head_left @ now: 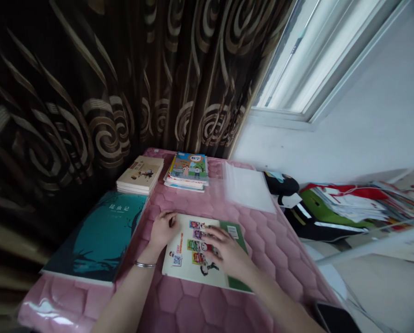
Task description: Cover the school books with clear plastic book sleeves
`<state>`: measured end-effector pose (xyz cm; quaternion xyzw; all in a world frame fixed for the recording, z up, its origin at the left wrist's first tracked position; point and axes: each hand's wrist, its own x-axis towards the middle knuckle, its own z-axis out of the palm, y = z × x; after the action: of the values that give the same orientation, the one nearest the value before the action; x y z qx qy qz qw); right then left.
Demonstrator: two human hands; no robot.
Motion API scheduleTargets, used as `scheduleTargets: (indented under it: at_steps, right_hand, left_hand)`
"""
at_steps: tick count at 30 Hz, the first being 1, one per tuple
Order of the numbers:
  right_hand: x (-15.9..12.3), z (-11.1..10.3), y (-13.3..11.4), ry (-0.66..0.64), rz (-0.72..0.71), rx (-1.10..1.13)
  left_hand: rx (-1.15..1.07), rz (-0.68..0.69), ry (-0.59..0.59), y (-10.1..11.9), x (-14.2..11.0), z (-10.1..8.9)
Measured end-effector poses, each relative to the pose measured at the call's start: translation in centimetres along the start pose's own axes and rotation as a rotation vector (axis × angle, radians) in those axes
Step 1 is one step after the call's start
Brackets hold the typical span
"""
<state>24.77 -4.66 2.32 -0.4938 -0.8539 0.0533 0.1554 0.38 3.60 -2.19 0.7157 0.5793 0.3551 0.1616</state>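
Beneath the spread right hand (pixel 229 253), a book (pixel 192 266); left hand (pixel 162 230) seemingly curled against it.

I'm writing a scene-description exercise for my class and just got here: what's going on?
A person is handling a pale book with a green strip, lying flat on a pink padded surface. The left hand is curled at its left edge; the right hand is over the printed pictures, fingers spread. A teal book lies to the left, with two stacks of books farther back and clear plastic sheets at the far right.
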Motion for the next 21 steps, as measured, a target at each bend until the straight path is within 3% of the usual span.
scheduleTargets:
  at_steps: [5, 10, 12, 17, 21]
  right_hand:
    - [-5.2, -0.4, -2.1, -0.103, 0.105, -0.003]
    - [-5.8, -0.3, -2.2, -0.177, 0.168, 0.034]
    - [-5.6, -0.3, -2.2, -0.187, 0.179, 0.055]
    - [-5.3, -0.8, -2.2, -0.237, 0.205, 0.115]
    - [-5.3, -1.0, -2.2, -0.232, 0.188, 0.122]
  left_hand:
    - [0.049, 0.032, -0.007, 0.4, -0.1, -0.4]
    - [0.205, 0.067, -0.016, 3.0, -1.2, -1.0]
    - [0.185, 0.133, -0.135, 4.4, -2.2, -1.5]
    - [0.059, 0.373, -0.578, 6.6, -5.5, -3.3]
    - [0.090, 0.406, -0.692, 6.5, -7.1, -4.2]
